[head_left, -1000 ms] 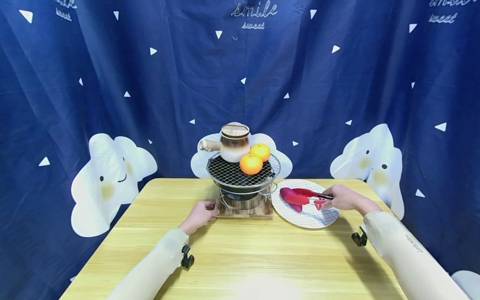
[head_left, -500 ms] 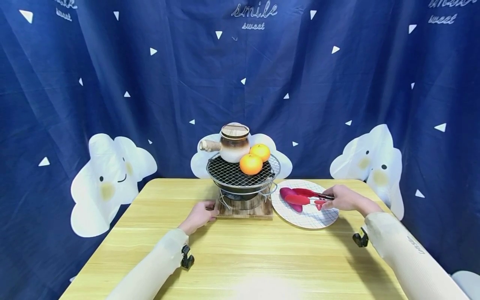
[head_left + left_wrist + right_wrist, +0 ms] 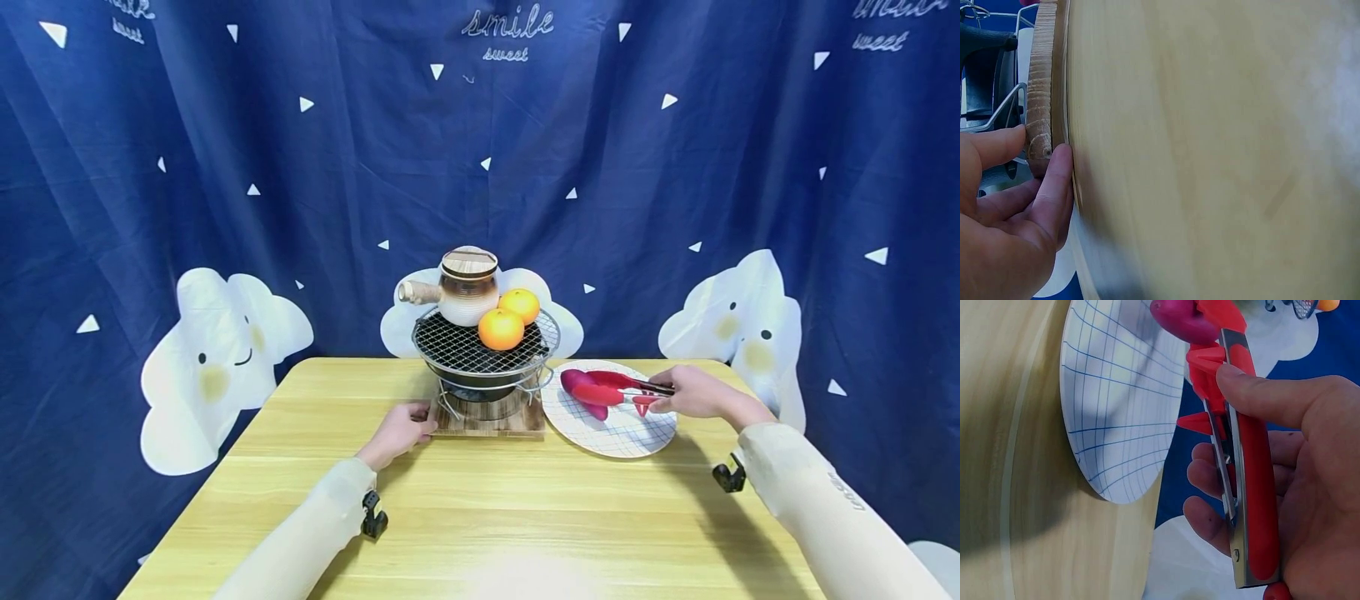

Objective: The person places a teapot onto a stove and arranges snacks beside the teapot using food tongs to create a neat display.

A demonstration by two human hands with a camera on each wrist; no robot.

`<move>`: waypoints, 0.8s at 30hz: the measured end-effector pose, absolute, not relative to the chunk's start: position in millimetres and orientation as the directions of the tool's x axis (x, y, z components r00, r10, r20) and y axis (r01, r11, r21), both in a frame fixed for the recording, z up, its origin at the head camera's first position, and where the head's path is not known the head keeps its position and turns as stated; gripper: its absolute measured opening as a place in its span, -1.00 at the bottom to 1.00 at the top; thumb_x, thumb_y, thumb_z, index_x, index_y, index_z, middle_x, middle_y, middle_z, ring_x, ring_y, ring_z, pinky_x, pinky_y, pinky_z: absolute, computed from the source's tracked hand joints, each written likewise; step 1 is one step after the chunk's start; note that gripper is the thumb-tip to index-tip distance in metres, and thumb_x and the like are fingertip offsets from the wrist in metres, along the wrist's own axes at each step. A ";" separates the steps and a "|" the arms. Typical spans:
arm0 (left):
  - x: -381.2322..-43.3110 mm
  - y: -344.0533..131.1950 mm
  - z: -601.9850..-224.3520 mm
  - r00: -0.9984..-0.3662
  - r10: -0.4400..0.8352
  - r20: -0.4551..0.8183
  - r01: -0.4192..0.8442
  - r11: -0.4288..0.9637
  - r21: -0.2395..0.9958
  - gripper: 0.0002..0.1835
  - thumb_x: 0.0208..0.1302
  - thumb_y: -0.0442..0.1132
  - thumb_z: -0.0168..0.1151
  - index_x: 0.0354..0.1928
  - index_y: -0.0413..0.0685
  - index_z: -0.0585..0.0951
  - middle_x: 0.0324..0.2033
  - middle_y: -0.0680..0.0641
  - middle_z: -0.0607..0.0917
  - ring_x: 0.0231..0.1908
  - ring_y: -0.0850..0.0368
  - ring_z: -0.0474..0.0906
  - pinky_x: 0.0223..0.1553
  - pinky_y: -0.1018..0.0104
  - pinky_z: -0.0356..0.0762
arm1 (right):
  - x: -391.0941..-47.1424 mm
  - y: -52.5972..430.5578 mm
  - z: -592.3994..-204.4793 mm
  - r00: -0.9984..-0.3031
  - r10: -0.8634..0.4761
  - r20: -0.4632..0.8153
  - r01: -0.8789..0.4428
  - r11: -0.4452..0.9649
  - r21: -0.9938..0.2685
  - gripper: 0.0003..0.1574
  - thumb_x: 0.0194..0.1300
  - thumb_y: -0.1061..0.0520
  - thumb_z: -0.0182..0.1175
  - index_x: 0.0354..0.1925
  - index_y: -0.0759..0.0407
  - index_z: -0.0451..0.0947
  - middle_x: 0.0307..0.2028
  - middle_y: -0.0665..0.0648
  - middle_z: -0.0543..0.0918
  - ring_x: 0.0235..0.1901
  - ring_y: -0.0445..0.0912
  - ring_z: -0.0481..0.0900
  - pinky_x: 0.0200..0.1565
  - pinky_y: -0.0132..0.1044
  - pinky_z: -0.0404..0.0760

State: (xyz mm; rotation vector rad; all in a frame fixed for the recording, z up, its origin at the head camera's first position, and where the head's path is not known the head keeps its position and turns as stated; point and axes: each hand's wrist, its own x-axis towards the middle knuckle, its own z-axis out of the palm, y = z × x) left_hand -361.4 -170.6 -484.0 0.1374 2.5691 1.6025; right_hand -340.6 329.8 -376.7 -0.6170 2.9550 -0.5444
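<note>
My right hand point(image 3: 693, 392) grips red-and-steel tongs point(image 3: 626, 390), thumb along one arm and fingers around the other in the right wrist view. The tongs' red tips clasp a purple sweet potato point(image 3: 596, 411) over the white plate point(image 3: 633, 444); whether it still touches the plate I cannot tell. My left hand point(image 3: 397, 433) pinches the left front corner of a wooden board point(image 3: 487, 428), the thumb on top. On that board stands a round grill point(image 3: 457, 346) with a wire mesh. A clay pot point(image 3: 468, 304) with a wooden lid and two oranges point(image 3: 501, 329) sit on the mesh.
The light wooden table point(image 3: 480, 492) carries everything, with the board and plate side by side near its far edge. Behind hangs a dark blue curtain point(image 3: 337, 167) with clouds and triangles. The pot's handle point(image 3: 418, 292) points left past the mesh.
The tongs and my right hand have shifted slightly right and up. The sweet potato has risen a little with the tips. My left hand, the grill and the board stay where they were.
</note>
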 end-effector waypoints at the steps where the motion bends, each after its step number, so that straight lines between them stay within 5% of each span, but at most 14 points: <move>1: -361.5 -170.5 -484.0 -0.990 0.132 -0.046 0.017 0.440 0.898 -0.40 0.33 -0.27 0.26 0.37 -0.32 0.42 0.16 -0.33 0.63 -0.16 -0.11 0.76 -0.45 0.27 0.62 | -340.0 330.4 -375.7 -0.917 -0.398 -0.003 -0.371 0.857 -0.357 -0.38 0.22 0.01 0.43 0.12 0.39 0.61 -0.26 0.06 0.69 -0.36 -0.11 0.47 -0.29 -0.28 0.41; 10: -363.1 -170.3 -483.9 -0.990 0.131 -0.048 0.013 0.424 0.906 -0.42 0.32 -0.30 0.26 0.36 -0.32 0.44 0.14 -0.32 0.64 -0.16 -0.09 0.76 -0.38 0.27 0.67 | -329.6 331.1 -358.5 -0.923 -0.384 0.007 -0.366 0.874 -0.320 -0.37 0.23 -0.06 0.42 0.11 0.33 0.62 -0.28 0.01 0.68 -0.37 -0.13 0.47 -0.29 -0.29 0.41; 24: -362.5 -170.2 -483.2 -0.987 0.160 -0.014 0.057 0.432 0.900 -0.43 0.33 -0.33 0.23 0.34 -0.42 0.41 0.12 -0.38 0.63 -0.18 -0.12 0.76 -0.21 0.18 0.76 | -322.8 330.8 -341.1 -0.912 -0.403 0.071 -0.406 0.869 -0.284 -0.24 0.17 -0.06 0.46 0.13 0.48 0.57 -0.05 0.26 0.74 -0.18 -0.02 0.58 -0.10 -0.12 0.59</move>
